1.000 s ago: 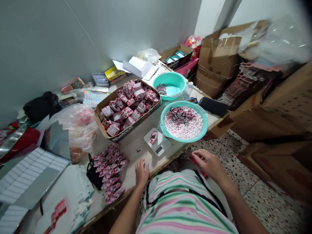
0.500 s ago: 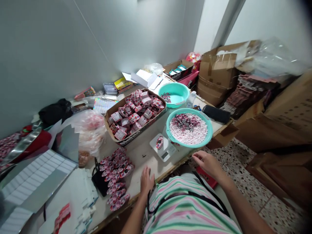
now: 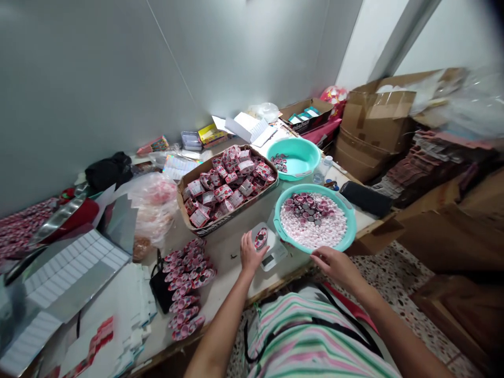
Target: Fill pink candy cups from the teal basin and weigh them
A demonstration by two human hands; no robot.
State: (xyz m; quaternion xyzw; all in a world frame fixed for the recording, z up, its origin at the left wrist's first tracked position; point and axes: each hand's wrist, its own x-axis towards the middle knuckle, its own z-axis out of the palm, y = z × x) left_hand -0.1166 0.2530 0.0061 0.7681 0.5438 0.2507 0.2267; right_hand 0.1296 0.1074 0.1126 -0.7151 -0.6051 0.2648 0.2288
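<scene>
A small oval piece (image 3: pixel 260 238) with a pink floral pattern and a dark spot lies on a white digital scale (image 3: pixel 276 256). My left hand (image 3: pixel 251 254) is at the scale's left side, thumb and fingers apart beside the oval piece; whether they touch it I cannot tell. My right hand (image 3: pixel 335 266) hovers by the near rim of a turquoise basin (image 3: pixel 352 234), fingers loosely bent and slightly apart, with nothing visible in them. White-pink beads (image 3: pixel 315 235) fill that basin, and dark round pieces (image 3: pixel 307 206) are heaped on top. Similar oval pieces (image 3: pixel 187 286) stand in rows left of my left hand.
Behind the scale is a cardboard box (image 3: pixel 228 219) of pink patterned packets. A second turquoise basin (image 3: pixel 301 167), a clear bottle (image 3: pixel 323 167) and a black case (image 3: pixel 366 198) are farther back. Label sheets (image 3: pixel 74 273) cover the left side. Cartons (image 3: pixel 378 115) stack at right.
My left hand has moved forward from the table edge to the oval piece on the scale. My right hand stays near the basin. The camera view has shifted a little.
</scene>
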